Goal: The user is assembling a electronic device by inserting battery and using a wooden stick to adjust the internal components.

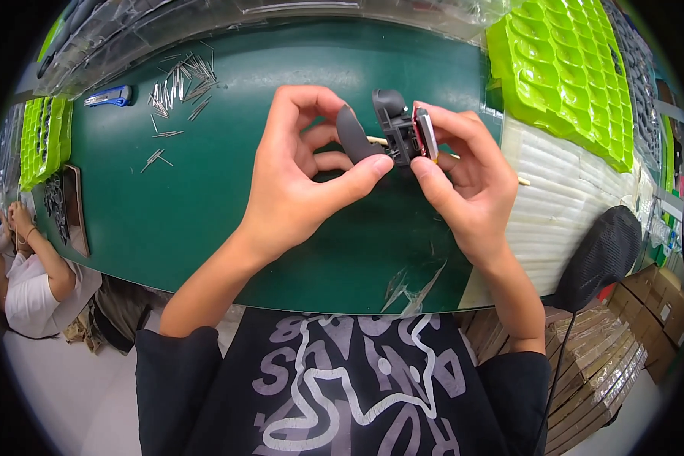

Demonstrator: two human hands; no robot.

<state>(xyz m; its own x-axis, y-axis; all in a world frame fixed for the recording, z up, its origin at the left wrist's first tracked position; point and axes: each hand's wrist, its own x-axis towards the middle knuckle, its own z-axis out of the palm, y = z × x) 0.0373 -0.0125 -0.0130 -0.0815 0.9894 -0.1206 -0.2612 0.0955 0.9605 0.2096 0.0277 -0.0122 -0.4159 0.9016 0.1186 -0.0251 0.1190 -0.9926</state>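
Note:
Both hands are raised in front of me over the green table. In my left hand (304,152), thumb and fingers are closed on a curved dark grey plastic shell (352,134). My right hand (467,171) pinches a small black plastic assembly (397,128) with a rounded knob on top. A red-edged circuit board and a silvery flat part (427,135) sit on its right side, between my right thumb and fingers. My left thumb tip reaches the assembly's lower left edge. A thin pale stick (377,140) shows between the shell and assembly; which hand holds it I cannot tell.
Loose metal pins (178,83) lie scattered at the far left near a blue cutter (109,96). Bright green moulded trays (562,72) stand right and left. White foam sheeting (543,220) covers the table's right side. A black mesh-covered object (600,254) rises at right; another person (42,281) sits left.

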